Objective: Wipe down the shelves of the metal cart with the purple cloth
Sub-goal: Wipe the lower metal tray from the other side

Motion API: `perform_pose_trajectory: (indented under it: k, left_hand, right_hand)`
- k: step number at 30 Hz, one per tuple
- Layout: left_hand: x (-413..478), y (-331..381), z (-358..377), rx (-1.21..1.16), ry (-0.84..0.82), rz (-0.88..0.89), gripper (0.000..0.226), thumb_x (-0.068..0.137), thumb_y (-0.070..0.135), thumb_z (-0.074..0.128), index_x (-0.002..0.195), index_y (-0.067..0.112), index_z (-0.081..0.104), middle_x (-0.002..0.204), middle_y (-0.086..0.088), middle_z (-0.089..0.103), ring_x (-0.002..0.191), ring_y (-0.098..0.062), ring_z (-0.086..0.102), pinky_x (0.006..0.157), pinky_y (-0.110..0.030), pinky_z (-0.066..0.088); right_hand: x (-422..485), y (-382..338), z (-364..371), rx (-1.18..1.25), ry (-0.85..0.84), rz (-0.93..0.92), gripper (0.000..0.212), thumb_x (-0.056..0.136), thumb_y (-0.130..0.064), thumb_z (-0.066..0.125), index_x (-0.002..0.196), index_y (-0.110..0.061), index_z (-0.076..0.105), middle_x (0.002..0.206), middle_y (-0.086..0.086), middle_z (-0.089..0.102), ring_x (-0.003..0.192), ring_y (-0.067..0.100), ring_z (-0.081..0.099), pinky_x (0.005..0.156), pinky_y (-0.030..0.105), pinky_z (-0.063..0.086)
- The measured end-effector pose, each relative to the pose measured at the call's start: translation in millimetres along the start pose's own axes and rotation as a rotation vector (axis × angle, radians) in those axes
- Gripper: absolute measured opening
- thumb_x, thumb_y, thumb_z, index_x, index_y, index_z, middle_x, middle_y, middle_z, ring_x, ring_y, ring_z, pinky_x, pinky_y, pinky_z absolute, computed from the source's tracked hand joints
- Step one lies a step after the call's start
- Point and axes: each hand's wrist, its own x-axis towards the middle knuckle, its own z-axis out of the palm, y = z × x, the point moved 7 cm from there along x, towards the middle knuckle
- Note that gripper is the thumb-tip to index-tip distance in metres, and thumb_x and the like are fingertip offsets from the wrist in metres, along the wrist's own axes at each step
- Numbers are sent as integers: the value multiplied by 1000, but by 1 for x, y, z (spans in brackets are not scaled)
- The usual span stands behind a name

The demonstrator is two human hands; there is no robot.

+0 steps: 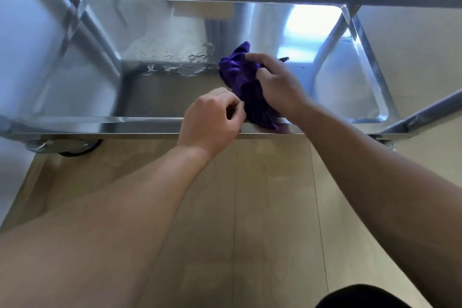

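From the head view, the purple cloth (246, 82) lies bunched on the lower shelf (150, 100) of the metal cart (375, 62), spilling over its front rim. The right hand (277, 85) grips it from above with curled fingers. The left hand (212, 117) pinches the cloth's near edge, and water droplets (180, 67) bead on the shelf to the left.

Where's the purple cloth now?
Head view: the purple cloth is bunched on the cart's bottom shelf, right of centre by the front rim, gripped by the right hand, with the left hand at its left edge.
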Motion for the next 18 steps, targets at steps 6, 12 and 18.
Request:
perform_pose_trajectory:
  k: [6, 12, 18]
  left_hand:
    - [2, -17, -16, 226, 86, -65, 22, 92, 27, 55, 81, 10, 63, 92, -3, 59, 91, -20, 55, 67, -30, 40]
    - [-12, -33, -20, 282, 69, -51, 18, 93, 23, 52, 89, 9, 63, 100, -4, 58, 94, -22, 55, 70, -28, 39]
    - [-16, -34, -20, 291, 42, -30, 18, 93, 20, 52, 90, 9, 66, 102, -4, 59, 94, -23, 56, 70, -29, 40]
  right_hand:
    - [-14, -7, -2, -493, -138, -278, 64, 82, -53, 62, 141, -33, 44, 146, -1, 41, 132, 20, 41, 107, 29, 34]
    - [-17, -21, 4, -679, 12, -399, 48, 88, -35, 63, 134, -31, 50, 133, 6, 51, 117, 30, 50, 96, 40, 45]
    - [2, -10, -23, 86, 266, 167, 26, 89, -41, 41, 77, -20, 52, 75, -3, 53, 75, 21, 51, 67, 34, 41]
